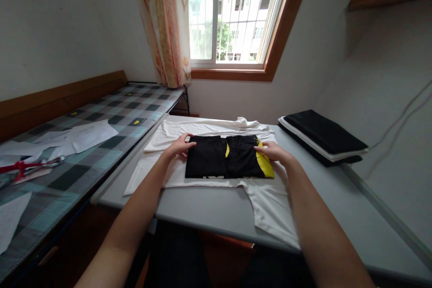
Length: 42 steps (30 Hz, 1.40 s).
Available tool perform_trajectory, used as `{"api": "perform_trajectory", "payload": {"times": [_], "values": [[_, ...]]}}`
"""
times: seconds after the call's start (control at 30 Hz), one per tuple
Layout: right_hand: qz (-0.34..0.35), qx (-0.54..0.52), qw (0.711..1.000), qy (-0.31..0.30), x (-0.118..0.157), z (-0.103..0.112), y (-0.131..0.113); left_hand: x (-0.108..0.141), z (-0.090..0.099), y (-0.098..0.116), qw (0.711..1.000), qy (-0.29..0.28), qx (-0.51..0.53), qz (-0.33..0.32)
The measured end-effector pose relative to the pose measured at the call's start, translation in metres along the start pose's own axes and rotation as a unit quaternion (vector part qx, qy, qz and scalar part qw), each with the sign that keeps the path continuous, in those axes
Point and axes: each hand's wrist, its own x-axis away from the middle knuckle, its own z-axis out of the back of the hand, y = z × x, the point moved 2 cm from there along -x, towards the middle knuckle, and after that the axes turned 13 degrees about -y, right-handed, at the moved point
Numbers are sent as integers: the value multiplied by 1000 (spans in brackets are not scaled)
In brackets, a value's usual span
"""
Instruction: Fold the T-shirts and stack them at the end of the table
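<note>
A black T-shirt [206, 155] with yellow patches and pale lettering along its near edge lies folded into a flat rectangle. Under it a white T-shirt [270, 209] is spread over the grey table, one sleeve reaching toward the near edge. My left hand [180, 146] grips the left end of the black bundle, thumb on top and fingers at its side. At the opposite end, my right hand [272, 150] pinches the far right corner by the yellow patch. The fingertips beneath the cloth are partly hidden.
Folded black and white clothes [320, 132] are stacked at the table's right, near the wall. To the left stands a bed with a checked cover [141, 103], holding loose papers [89, 135] and a red-handled tool [22, 168]. A curtained window [232, 18] is behind the table [209, 202].
</note>
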Motion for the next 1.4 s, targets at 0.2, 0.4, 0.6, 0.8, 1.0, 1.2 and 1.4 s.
{"api": "perform_trajectory", "payload": {"times": [0.2, 0.4, 0.6, 0.8, 1.0, 1.2, 1.4], "values": [[15, 15, 999, 31, 2, -9, -3, 7, -1, 2, 994, -47, -98, -32], [22, 41, 997, 54, 2, -12, -8, 0, -3, 1, 994, -27, -71, -75], [24, -93, 995, 7, 14, -2, -33, 5, -3, 5, 999, -16, -22, -46], [84, -42, 995, 26, 20, -6, -112, 7, -1, 8, 1000, 11, -2, 11], [203, 137, 969, -30, 19, -68, -196, 8, 6, 8, 992, -3, 118, 42], [219, 159, 953, -133, 17, -100, -171, 2, 3, 1, 995, 27, 63, 69], [189, 121, 974, 11, 3, -96, -104, -5, 3, -2, 995, 53, -61, 64]]}}
